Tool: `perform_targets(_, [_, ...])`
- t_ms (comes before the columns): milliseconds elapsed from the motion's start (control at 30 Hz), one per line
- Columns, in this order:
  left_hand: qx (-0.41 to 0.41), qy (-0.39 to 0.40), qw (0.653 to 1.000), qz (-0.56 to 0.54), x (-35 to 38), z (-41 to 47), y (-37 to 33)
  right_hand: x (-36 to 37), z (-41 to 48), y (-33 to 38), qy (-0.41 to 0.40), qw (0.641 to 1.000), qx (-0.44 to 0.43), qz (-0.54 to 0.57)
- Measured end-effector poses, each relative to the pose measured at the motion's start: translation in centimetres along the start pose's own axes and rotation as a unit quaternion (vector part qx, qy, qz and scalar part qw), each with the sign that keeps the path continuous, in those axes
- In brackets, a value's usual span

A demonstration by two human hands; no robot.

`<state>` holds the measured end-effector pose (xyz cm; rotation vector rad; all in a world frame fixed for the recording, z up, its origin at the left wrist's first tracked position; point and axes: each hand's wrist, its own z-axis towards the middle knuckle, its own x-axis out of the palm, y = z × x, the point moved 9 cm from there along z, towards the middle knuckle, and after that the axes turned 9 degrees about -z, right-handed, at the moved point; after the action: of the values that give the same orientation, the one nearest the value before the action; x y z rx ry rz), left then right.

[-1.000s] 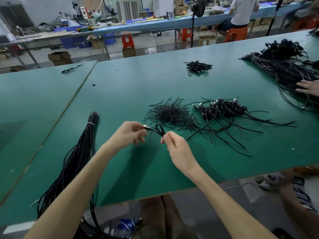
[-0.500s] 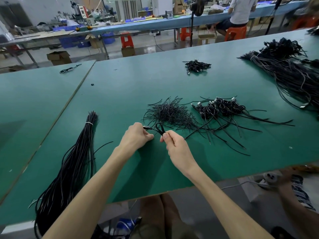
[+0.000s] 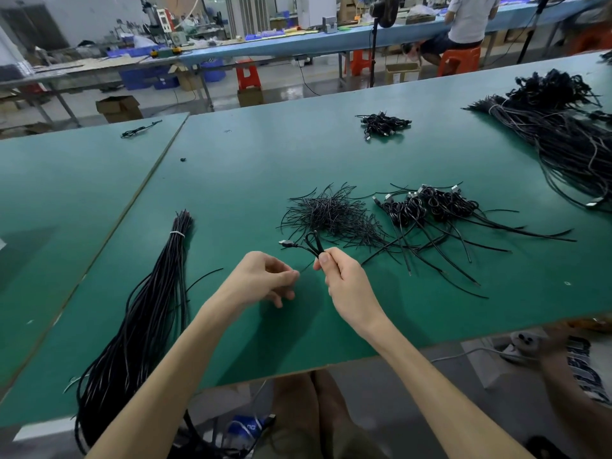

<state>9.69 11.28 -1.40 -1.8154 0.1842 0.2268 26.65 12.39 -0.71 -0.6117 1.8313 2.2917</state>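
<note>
My right hand point(image 3: 346, 279) pinches a short black cable point(image 3: 313, 241) folded into a small loop. Its silver plug end point(image 3: 284, 242) sticks out free to the left, just above the green table point(image 3: 231, 180). My left hand point(image 3: 265, 281) hovers just left of the right one with fingers curled and the thumb and forefinger tips together. A faint thin strand may run from them toward the right hand, but it is too fine to make out. A loose heap of thin black ties point(image 3: 331, 217) lies right behind the loop.
Looped cables with long tails point(image 3: 427, 207) are piled to the right of the ties. A long tied cable bundle point(image 3: 145, 309) runs off the front edge at left. A large bundle point(image 3: 569, 140) lies far right, a small pile point(image 3: 384, 122) farther back. Another person's arm point(image 3: 569, 376) is at lower right.
My left hand has let go of the cable's plug end and drawn back toward me, away from the tie heap. My right hand keeps the loop and has lifted it slightly.
</note>
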Motion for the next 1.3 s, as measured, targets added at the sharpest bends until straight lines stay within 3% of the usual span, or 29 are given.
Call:
perform_targets(167, [0.003,0.062,0.982,-0.180,2.0,-0.5,-0.4,0.1,-0.2,0.5,0.006,1.000,-0.014,-0.025])
perform_targets(467, [0.018,0.035,0.981,-0.190,1.3,-0.5,0.4,1.1,-0.3,0.9,0.040,0.997,-0.030,-0.057])
perform_targets(733, [0.104,-0.025,0.987,-0.124,0.0,-1.1,-1.3,1.0,-0.3,1.1,0.038,0.998,-0.032,-0.045])
perform_targets(1033, [0.189,-0.113,0.974,0.056,0.7,-2.4,-2.7,1.0,-0.4,0.9,0.041,0.999,-0.015,-0.023])
perform_targets(1167, [0.293,-0.108,0.904,0.293,2.6,-4.2,-5.6,1.2,-0.4,0.7,0.053,0.999,0.003,-0.003])
perform_targets(1300, [0.352,-0.117,0.790,0.488,4.5,-5.2,-7.6,1.6,-0.5,0.4,0.064,0.998,0.009,-0.014])
